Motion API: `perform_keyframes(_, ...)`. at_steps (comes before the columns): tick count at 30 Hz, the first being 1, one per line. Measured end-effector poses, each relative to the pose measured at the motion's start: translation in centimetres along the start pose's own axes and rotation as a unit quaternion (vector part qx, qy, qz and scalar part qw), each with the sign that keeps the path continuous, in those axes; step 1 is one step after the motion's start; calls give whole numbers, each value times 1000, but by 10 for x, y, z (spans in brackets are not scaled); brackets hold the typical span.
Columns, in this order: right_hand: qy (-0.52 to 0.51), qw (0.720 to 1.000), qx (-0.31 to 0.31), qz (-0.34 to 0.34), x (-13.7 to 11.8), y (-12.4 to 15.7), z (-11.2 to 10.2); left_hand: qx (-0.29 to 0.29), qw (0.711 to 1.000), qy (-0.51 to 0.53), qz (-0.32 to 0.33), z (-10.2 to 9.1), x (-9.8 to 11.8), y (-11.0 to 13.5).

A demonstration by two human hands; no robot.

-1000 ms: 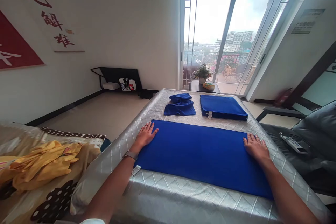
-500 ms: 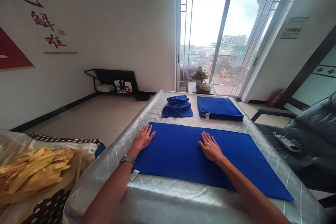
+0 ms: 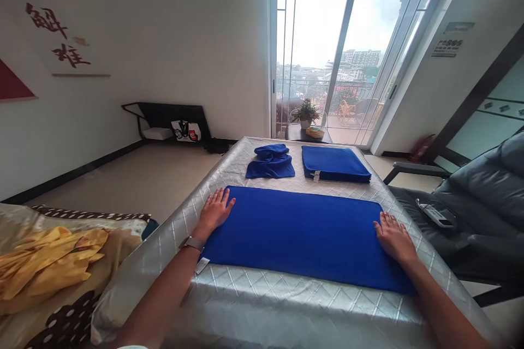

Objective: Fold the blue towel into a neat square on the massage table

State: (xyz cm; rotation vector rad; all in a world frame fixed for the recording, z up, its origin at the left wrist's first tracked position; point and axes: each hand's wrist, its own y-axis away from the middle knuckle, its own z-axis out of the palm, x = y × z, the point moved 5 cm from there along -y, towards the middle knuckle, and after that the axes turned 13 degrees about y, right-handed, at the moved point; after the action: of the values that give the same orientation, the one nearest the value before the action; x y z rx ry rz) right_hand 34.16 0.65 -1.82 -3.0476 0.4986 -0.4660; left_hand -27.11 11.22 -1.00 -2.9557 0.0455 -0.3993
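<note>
A blue towel lies flat and smooth across the table with the silver quilted cover. My left hand rests on the towel's left edge, fingers stretched out, a watch on the wrist. Over the right edge of the same towel lies my right hand, palm down with its fingers apart. A small white label sticks out at the near left corner. Farther back are a crumpled blue cloth and a neat stack of folded blue towels.
Yellow cloth lies heaped on bedding at the left. A dark padded chair with a white remote-like device stands at the right. Beyond the table, a potted plant sits before the glass sliding door.
My right hand has slid from the middle of the towel to its right edge. My left hand stays at the left edge. The view has shifted slightly.
</note>
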Motion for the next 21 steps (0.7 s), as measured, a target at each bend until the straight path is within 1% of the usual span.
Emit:
perform_keyframes(2,-12,999,45,-25,-31,12,-22,39,999,1,33,-8,29,8)
perform_keyframes(3,-24,997,62,-49,-52,21,-34,42,998,12,55,-9,50,13)
perform_keyframes(4,-38,993,73,-79,-75,31,-47,32,996,28,84,-6,75,20)
perform_keyframes(6,-68,982,74,-158,-128,52,-69,-17,985,69,155,7,132,38)
perform_keyframes(8,-91,969,62,-220,-176,72,-86,-55,964,101,242,24,190,59)
perform_keyframes(9,-93,965,48,-241,-195,80,-91,-72,953,111,272,33,213,70)
perform_keyframes(10,-92,962,31,-254,-210,86,-93,-88,946,118,290,41,230,78)
perform_keyframes(11,-89,962,15,-259,-221,90,-93,-100,942,122,298,47,241,85)
perform_keyframes(12,-85,962,0,-259,-227,92,-92,-110,940,124,298,52,247,90)
perform_keyframes(13,-83,963,-9,-255,-228,92,-89,-116,941,124,293,54,246,92)
perform_keyframes(14,-81,965,-13,-249,-224,92,-84,-119,943,122,286,54,241,94)
perform_keyframes(15,-78,967,-13,-241,-216,90,-78,-122,945,118,280,52,230,94)
perform_keyframes(16,-73,970,-9,-232,-203,89,-70,-125,948,112,270,49,214,94)
perform_keyframes(17,-67,974,-4,-218,-186,87,-61,-128,953,104,256,44,194,94)
perform_keyframes(18,-60,978,5,-201,-164,84,-49,-131,958,94,236,39,169,94)
perform_keyframes(21,-47,990,47,-126,-81,78,-6,-115,979,58,157,24,79,95)
